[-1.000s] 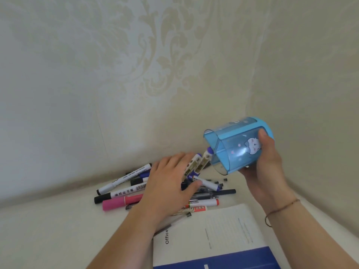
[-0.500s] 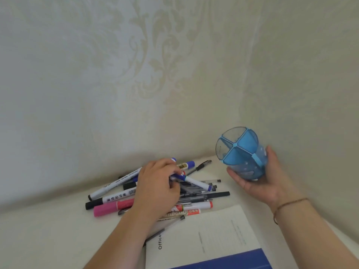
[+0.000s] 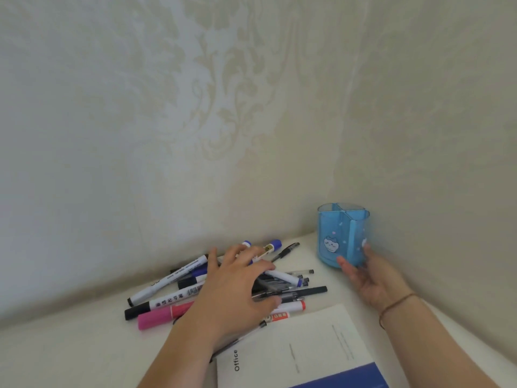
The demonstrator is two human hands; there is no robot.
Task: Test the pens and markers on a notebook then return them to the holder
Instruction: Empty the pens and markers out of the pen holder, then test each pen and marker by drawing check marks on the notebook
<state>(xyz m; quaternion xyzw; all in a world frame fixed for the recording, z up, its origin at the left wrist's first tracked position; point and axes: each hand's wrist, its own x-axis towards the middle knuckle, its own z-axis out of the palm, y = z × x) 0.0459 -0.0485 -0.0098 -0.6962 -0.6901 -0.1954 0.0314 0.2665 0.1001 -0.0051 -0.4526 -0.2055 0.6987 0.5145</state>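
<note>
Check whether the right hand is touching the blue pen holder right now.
Touching. The head view shows the right hand against the lower side of the upright blue pen holder, fingertips on its wall with no gap visible.

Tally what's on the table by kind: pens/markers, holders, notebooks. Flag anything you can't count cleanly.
Pens and markers: at least 10 showing; the left hand covers part of the pile, so the exact number can't be told
Holders: 1, blue, upright, nothing showing inside
Notebooks: 1, closed
Total: at least 12
</note>
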